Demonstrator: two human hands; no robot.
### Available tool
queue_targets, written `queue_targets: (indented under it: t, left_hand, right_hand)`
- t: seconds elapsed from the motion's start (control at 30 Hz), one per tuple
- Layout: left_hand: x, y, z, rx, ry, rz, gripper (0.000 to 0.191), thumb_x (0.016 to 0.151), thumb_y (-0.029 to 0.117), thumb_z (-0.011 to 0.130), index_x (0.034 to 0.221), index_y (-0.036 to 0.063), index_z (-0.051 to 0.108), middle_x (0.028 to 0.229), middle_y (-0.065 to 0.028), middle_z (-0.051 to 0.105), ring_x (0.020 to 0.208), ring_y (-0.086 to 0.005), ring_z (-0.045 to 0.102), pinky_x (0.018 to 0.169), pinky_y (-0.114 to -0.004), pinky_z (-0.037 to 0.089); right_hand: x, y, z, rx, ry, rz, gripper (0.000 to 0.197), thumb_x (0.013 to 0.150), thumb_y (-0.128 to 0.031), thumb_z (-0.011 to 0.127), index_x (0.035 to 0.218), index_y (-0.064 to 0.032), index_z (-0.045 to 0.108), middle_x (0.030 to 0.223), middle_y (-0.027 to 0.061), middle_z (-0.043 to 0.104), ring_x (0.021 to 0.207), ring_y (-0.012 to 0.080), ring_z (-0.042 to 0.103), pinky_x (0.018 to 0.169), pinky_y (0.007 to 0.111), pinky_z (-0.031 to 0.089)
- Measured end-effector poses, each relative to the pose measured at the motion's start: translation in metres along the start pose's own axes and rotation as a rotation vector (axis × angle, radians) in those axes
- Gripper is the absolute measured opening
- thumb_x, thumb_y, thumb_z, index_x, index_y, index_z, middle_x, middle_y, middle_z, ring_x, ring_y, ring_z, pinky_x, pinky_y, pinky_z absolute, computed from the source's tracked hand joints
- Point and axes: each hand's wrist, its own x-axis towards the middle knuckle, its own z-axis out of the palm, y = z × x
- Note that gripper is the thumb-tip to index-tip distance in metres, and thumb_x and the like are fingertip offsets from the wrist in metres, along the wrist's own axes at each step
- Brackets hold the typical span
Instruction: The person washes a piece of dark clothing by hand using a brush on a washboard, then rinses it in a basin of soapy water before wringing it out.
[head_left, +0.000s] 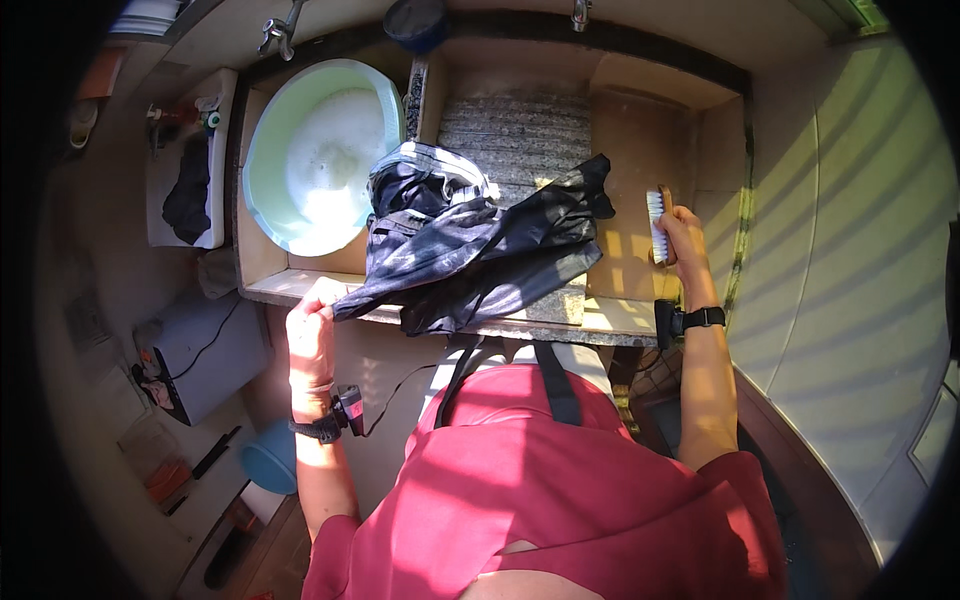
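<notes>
My left hand (312, 319) pinches a corner of a dark garment (487, 247) and pulls it out over the front edge of the laundry sink. The cloth lies bunched across a ribbed stone washboard (517, 127), its lighter waistband side turned towards the basin. In my right hand (685, 238) is a wooden scrubbing brush (658, 225), its white bristles facing left towards the cloth but apart from it. A pale green plastic basin (259, 165) with sudsy water (337, 150) sits in the left compartment, against the garment.
Two metal taps, one at left (279, 37) and one at right (580, 15), project from the back wall. A dark round container (415, 26) stands on the sink's back rim. Left of the sink, a white tub (217, 172) holds dark cloth (187, 191). A blue bucket (270, 457) is lower left.
</notes>
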Motion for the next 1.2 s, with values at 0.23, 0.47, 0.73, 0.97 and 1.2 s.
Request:
queue_targets:
  t: [0.23, 0.47, 0.73, 0.97, 1.2]
  left_hand:
    - [-0.021, -0.058, -0.004, 0.208, 0.015, -0.038, 0.016, 0.092, 0.008, 0.069, 0.085, 0.0067, 0.055, 0.087, 0.0019, 0.054, 0.084, -0.0075, 0.046, 0.076, -0.024, 0.039]
    - [-0.031, -0.061, -0.005, 0.39, 0.018, 0.122, 0.028, 0.08, -0.003, 0.078, 0.086, 0.0006, 0.051, 0.102, -0.0096, 0.061, 0.096, -0.0172, 0.059, 0.088, -0.029, 0.048]
    - [0.002, -0.043, 0.0, 0.241, 0.355, 0.441, 0.021, 0.09, -0.005, 0.071, 0.087, -0.0002, 0.051, 0.106, -0.011, 0.065, 0.094, -0.0145, 0.061, 0.084, -0.025, 0.05]
    - [0.02, -0.048, 0.081, 0.925, -0.32, 0.639, 0.024, 0.084, 0.009, 0.074, 0.105, 0.0021, 0.064, 0.108, -0.0154, 0.065, 0.103, -0.0374, 0.061, 0.088, -0.047, 0.046]
    - [0.062, -0.076, 0.095, 0.892, -0.402, 0.445, 0.027, 0.087, 0.005, 0.066, 0.113, 0.0042, 0.055, 0.094, -0.025, 0.068, 0.093, -0.0473, 0.065, 0.08, -0.053, 0.049]
  right_hand:
    - [0.055, -0.015, 0.074, 0.163, -0.221, -0.073, 0.026, 0.079, -0.016, 0.069, 0.099, 0.0, 0.066, 0.076, 0.0011, 0.061, 0.061, 0.0089, 0.053, 0.056, 0.025, 0.042]
    - [0.067, -0.047, 0.1, 0.005, -0.439, -0.038, 0.035, 0.079, -0.011, 0.074, 0.11, 0.0038, 0.068, 0.092, 0.0061, 0.067, 0.083, 0.0117, 0.065, 0.076, 0.024, 0.053]
    - [-0.039, -0.183, 0.014, 0.234, -0.305, -0.506, 0.04, 0.085, -0.019, 0.07, 0.119, 0.0025, 0.065, 0.106, 0.0059, 0.069, 0.096, 0.0141, 0.067, 0.086, 0.029, 0.056]
    - [-0.098, -0.248, -0.07, 0.274, -0.007, -0.638, 0.022, 0.085, -0.015, 0.073, 0.102, -0.0013, 0.069, 0.092, 0.0027, 0.068, 0.081, 0.0147, 0.066, 0.075, 0.03, 0.055]
    - [-0.118, -0.226, -0.14, 0.274, 0.085, -0.571, 0.029, 0.085, -0.013, 0.073, 0.107, 0.0029, 0.067, 0.093, 0.0057, 0.069, 0.08, 0.018, 0.068, 0.074, 0.034, 0.057]
